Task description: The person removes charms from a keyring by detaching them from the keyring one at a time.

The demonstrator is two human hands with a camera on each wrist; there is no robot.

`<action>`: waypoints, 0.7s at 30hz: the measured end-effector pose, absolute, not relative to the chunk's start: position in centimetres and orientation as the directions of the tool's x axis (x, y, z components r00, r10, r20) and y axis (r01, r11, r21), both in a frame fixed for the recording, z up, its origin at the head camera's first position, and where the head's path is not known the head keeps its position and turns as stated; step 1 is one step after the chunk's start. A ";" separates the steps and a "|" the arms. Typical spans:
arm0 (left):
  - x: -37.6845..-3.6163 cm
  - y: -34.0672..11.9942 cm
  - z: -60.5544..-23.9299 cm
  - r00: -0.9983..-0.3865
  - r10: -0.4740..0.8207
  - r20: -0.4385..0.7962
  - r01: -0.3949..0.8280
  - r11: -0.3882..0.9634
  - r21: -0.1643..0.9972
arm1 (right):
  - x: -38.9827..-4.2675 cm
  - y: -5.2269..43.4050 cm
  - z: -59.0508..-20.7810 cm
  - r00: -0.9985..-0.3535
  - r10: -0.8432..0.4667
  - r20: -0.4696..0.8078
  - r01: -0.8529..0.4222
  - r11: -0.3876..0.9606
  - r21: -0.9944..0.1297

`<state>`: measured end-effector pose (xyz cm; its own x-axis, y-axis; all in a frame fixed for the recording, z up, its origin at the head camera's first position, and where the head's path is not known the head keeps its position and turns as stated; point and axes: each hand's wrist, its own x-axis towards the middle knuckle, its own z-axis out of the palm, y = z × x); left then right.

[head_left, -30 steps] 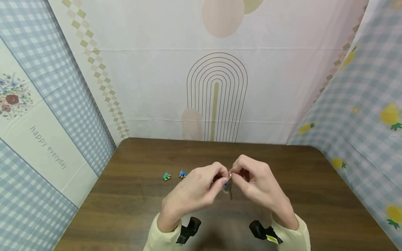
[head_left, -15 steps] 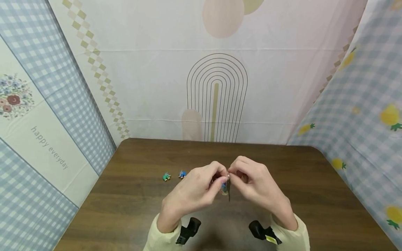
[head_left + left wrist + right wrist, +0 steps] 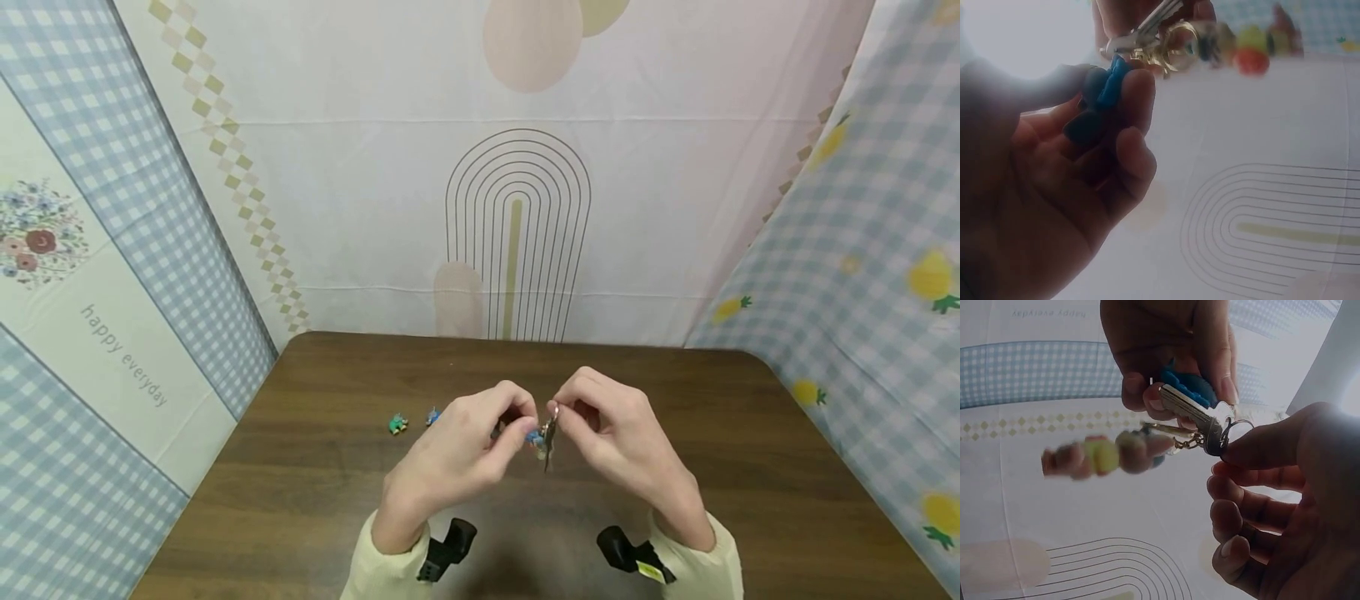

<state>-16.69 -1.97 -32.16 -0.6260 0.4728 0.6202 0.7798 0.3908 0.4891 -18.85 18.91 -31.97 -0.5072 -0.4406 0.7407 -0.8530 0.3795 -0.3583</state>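
Note:
Both hands are raised above the middle of a brown table point(image 3: 315, 500), fingertips close together. My left hand point(image 3: 480, 442) pinches a blue-capped key point(image 3: 1107, 94) between thumb and fingers. My right hand point(image 3: 600, 425) pinches the metal key ring point(image 3: 1225, 434) that the silver key point(image 3: 1188, 409) hangs from. A small chain of coloured charms point(image 3: 1097, 456) dangles from the ring and looks blurred in both wrist views. In the head view the keys point(image 3: 546, 437) hang between the two hands.
Two small items lie on the table left of the hands: a green one point(image 3: 397, 424) and a blue one point(image 3: 432, 417), partly behind the left hand. Patterned cloth walls point(image 3: 517, 208) close in the table at the back and both sides.
Both hands have risen slightly and drawn a little apart. The keys now hang more in the open between them.

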 end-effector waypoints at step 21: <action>-21.6 -5.0 -34.0 -0.822 0.288 0.491 0.565 0.522 0.639 | -20.7 20.2 -31.9 -0.559 -0.435 0.706 -0.823 0.394 -0.409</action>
